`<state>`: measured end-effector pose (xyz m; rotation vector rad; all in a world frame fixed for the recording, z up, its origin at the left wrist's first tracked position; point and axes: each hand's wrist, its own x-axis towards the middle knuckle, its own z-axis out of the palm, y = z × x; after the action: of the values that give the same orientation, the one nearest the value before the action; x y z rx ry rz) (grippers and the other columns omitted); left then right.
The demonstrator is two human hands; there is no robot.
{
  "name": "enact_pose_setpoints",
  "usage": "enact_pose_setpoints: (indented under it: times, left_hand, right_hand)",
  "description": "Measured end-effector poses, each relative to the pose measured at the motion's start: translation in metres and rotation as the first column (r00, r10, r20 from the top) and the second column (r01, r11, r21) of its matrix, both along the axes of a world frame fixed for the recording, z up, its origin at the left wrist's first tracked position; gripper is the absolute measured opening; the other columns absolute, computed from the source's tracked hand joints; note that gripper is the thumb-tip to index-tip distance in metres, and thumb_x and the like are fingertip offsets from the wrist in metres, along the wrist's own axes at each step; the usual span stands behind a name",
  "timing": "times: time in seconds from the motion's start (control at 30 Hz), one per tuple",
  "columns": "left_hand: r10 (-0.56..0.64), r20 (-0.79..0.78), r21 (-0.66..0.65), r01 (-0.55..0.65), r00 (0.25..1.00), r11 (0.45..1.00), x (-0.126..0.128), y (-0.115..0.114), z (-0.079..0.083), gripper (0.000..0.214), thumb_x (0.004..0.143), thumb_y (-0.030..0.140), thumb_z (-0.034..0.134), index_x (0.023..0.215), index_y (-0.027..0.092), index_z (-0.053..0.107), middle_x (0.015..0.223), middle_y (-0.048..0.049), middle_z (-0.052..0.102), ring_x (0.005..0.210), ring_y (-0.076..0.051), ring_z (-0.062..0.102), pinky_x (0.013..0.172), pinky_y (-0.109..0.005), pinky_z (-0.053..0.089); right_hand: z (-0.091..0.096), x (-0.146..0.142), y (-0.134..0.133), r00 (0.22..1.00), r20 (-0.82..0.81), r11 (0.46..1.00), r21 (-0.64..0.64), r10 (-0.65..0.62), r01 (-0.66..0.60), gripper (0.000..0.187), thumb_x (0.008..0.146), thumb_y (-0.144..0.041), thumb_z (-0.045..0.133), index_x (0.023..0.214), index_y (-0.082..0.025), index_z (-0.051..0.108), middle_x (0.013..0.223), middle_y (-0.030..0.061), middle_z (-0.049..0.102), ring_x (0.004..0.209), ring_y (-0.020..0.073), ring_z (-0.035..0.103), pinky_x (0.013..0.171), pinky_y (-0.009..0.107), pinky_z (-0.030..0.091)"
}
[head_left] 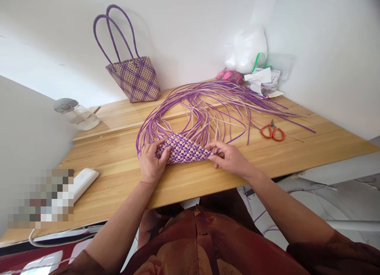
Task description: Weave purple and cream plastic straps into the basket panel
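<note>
A piece of purple and beige weaving [185, 150] lies near the front of the wooden table, with long loose strands [204, 104] fanning from its far edge toward the back right. My left hand [152, 158] grips its left end, thumb on top and fingers along the far side. At the right corner my right hand [225, 156] pinches the edge of the weaving; whether it also holds a strand is too small to tell. Red-handled scissors [272, 132] rest to the right, beyond my right hand.
A finished-looking woven handbag [135, 79] with two tall purple handles stands at the back against the wall. A clear bottle [78, 114] and a white power strip [84, 184] are on the left. Plastic bags [247, 49] and papers [264, 81] sit at the back right.
</note>
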<state>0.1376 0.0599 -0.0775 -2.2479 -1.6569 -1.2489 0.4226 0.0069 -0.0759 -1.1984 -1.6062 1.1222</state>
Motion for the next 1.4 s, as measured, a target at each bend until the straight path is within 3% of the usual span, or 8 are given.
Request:
enact_pose_setpoints:
  times: [0.2, 0.5, 0.63, 0.83, 0.97, 1.1, 1.23, 1.4]
  left_hand:
    - [0.011, -0.011, 0.004, -0.011, 1.0, 1.0, 0.0, 0.0, 0.0, 0.04, 0.088, 0.052, 0.056, 0.109, 0.02, 0.07, 0.102, -0.0086, 0.071, 0.097, -0.024, 0.063, 0.092, -0.038, 0.046]
    - [-0.008, 0.032, -0.002, 0.008, 0.999, 1.0, -0.009, 0.008, -0.006, 0.037, 0.089, 0.046, 0.058, 0.111, 0.02, 0.07, 0.105, -0.0083, 0.071, 0.096, -0.023, 0.065, 0.09, -0.035, 0.048]
    - [0.017, 0.058, -0.036, -0.015, 0.998, 0.999, -0.012, 0.01, -0.007, 0.037, 0.088, 0.047, 0.059, 0.112, 0.021, 0.071, 0.105, -0.0077, 0.071, 0.095, -0.022, 0.065, 0.087, -0.034, 0.049]
    - [0.045, 0.084, -0.075, -0.039, 0.995, 0.996, -0.012, 0.01, -0.006, 0.039, 0.088, 0.049, 0.059, 0.112, 0.021, 0.071, 0.104, -0.0073, 0.072, 0.094, -0.021, 0.066, 0.086, -0.032, 0.05]
    - [0.09, 0.096, -0.126, -0.077, 0.991, 0.989, -0.011, 0.009, -0.004, 0.041, 0.087, 0.05, 0.058, 0.113, 0.021, 0.07, 0.094, -0.0048, 0.071, 0.082, -0.017, 0.065, 0.078, -0.028, 0.05]
    - [0.137, 0.118, -0.162, -0.117, 0.984, 0.98, -0.008, 0.007, 0.0, 0.045, 0.084, 0.053, 0.06, 0.114, 0.021, 0.07, 0.084, -0.0022, 0.068, 0.07, -0.014, 0.061, 0.07, -0.024, 0.048]
    - [0.137, 0.169, -0.23, -0.096, 0.976, 0.968, -0.008, 0.012, 0.008, 0.045, 0.084, 0.054, 0.059, 0.114, 0.022, 0.07, 0.076, 0.0008, 0.063, 0.065, -0.012, 0.057, 0.064, -0.021, 0.044]
    - [0.11, 0.134, -0.424, -0.043, 0.985, 0.905, -0.011, 0.026, 0.027, 0.049, 0.082, 0.06, 0.056, 0.11, 0.023, 0.071, 0.061, 0.0027, 0.056, 0.061, -0.015, 0.054, 0.057, -0.023, 0.039]
  right_hand:
    - [0.001, 0.0, 0.0, 1.0, -0.02, 1.0, -0.006, 0.001, -0.001, 0.034, 0.083, -0.027, 0.061, 0.115, -0.019, 0.06, 0.076, -0.0029, 0.052, 0.055, 0.009, 0.062, 0.052, 0.019, 0.049]
    - [0.002, 0.009, 0.0, 0.993, -0.118, 0.999, -0.031, 0.013, -0.017, 0.058, 0.079, -0.013, 0.051, 0.135, -0.024, 0.049, 0.089, 0.0016, 0.061, 0.068, 0.0129, 0.069, 0.057, 0.021, 0.054]
    - [0.001, 0.011, 0.003, 0.987, -0.14, 0.997, -0.006, -0.076, 0.075, 0.039, 0.075, -0.011, 0.049, 0.113, -0.019, 0.058, 0.108, 0.0063, 0.066, 0.065, 0.0113, 0.068, 0.052, 0.019, 0.051]
    - [0.0, 0.013, 0.004, 0.955, -0.249, 0.982, 0.057, -0.159, 0.178, 0.018, 0.073, -0.014, 0.052, 0.09, -0.017, 0.056, 0.108, 0.0072, 0.067, 0.061, 0.0122, 0.067, 0.046, 0.02, 0.046]
    - [-0.002, 0.014, 0.005, 0.979, -0.077, 0.968, 0.152, -0.189, 0.199, 0.022, 0.069, -0.01, 0.05, 0.084, -0.015, 0.066, 0.096, 0.0057, 0.069, 0.054, 0.0077, 0.057, 0.048, 0.021, 0.041]
    - [-0.005, 0.013, 0.006, 0.936, 0.132, 0.899, 0.35, -0.325, 0.263, 0.026, 0.071, -0.009, 0.05, 0.079, -0.016, 0.074, 0.077, 0.0036, 0.065, 0.058, 0.0094, 0.051, 0.052, 0.022, 0.038]
    - [-0.008, 0.012, 0.006, 0.935, 0.088, 0.889, 0.352, -0.343, 0.293, 0.035, 0.072, -0.009, 0.053, 0.102, -0.015, 0.07, 0.094, 0.0059, 0.067, 0.059, 0.0092, 0.053, 0.051, 0.022, 0.041]
    - [-0.003, 0.008, 0.002, 0.954, -0.214, 0.945, 0.206, -0.21, 0.255, 0.038, 0.081, -0.014, 0.051, 0.118, -0.021, 0.05, 0.119, 0.0078, 0.062, 0.055, 0.0064, 0.059, 0.05, 0.021, 0.046]
